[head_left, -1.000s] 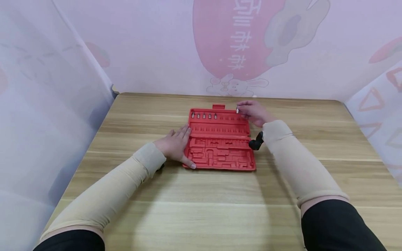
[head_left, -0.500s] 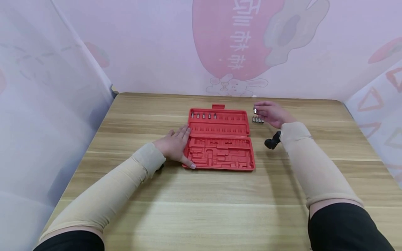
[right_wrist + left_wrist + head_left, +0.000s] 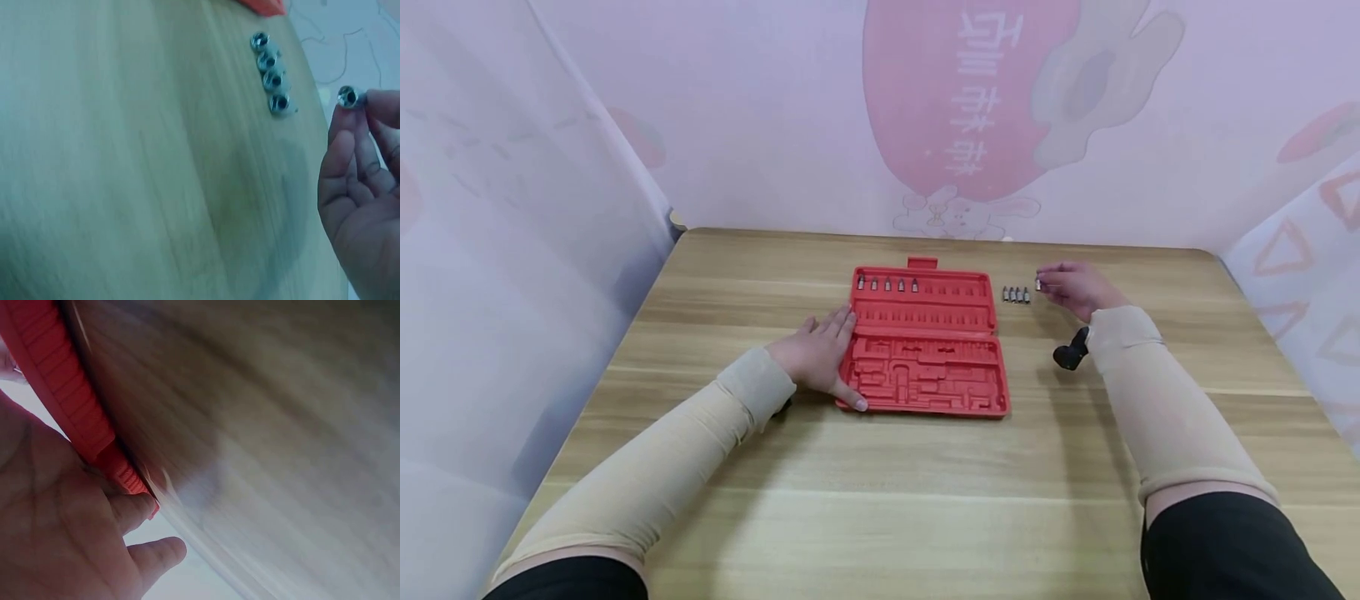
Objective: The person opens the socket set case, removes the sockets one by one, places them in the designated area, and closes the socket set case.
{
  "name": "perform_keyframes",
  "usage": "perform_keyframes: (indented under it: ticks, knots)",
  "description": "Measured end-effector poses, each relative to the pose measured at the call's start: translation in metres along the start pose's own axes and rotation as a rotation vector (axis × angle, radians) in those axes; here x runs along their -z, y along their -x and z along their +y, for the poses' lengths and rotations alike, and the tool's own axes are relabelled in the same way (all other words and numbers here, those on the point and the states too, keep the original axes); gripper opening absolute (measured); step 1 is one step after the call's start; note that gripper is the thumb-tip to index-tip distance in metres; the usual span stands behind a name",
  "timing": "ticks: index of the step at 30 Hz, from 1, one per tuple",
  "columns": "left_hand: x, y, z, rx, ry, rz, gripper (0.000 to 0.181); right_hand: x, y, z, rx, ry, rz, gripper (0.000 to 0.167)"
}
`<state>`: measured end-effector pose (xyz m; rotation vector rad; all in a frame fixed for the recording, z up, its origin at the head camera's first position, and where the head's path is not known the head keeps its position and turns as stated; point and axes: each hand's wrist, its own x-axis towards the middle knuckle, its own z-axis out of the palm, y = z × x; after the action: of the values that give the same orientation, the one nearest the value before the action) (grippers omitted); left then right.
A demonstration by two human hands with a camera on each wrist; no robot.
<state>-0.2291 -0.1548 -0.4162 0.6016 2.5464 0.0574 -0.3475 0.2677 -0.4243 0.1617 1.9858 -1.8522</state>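
An open red plastic socket case (image 3: 925, 332) lies on the table with moulded slots in both halves. Several small metal bit sockets (image 3: 887, 284) stand in its back row, at the left end. My left hand (image 3: 814, 357) rests against the case's left edge, fingers extended and thumb on the front corner; the left wrist view shows the palm beside the red side wall (image 3: 69, 394). To the right of the case, my right hand (image 3: 1077, 289) pinches one bit socket (image 3: 350, 97) between thumb and fingertips, its hollow end facing the wrist camera. Several more bit sockets (image 3: 274, 80) sit in a row beside it.
The wooden table (image 3: 880, 500) runs back to a pale printed curtain (image 3: 760, 117), with more fabric at both sides. A latch tab (image 3: 922, 262) sticks out from the case's far edge. A black wrist camera (image 3: 1070, 350) hangs below the right wrist.
My right hand has moved right with the bit socket, from over the case's back right corner to beyond the row on the table. My left hand stays at the case.
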Motion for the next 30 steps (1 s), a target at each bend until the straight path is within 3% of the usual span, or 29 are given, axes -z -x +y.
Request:
perform_keyframes:
  ticks: [2,7,12,30]
  knots:
    - [-0.002,0.0,0.0,0.0,-0.001,0.001,0.146,0.002,-0.002,0.004,-0.008,0.05,0.014,0.009]
    - [-0.004,0.0,-0.001,0.005,0.013,0.003,0.146,0.003,-0.006,0.008,-0.024,0.14,0.035,0.028]
    - [-0.005,-0.002,-0.002,0.009,0.024,0.001,0.147,-0.002,-0.004,0.007,-0.036,0.244,0.062,0.035]
    - [0.0,0.002,0.002,0.006,0.011,-0.003,0.147,-0.008,-0.008,0.008,-0.011,0.591,0.1,0.031]
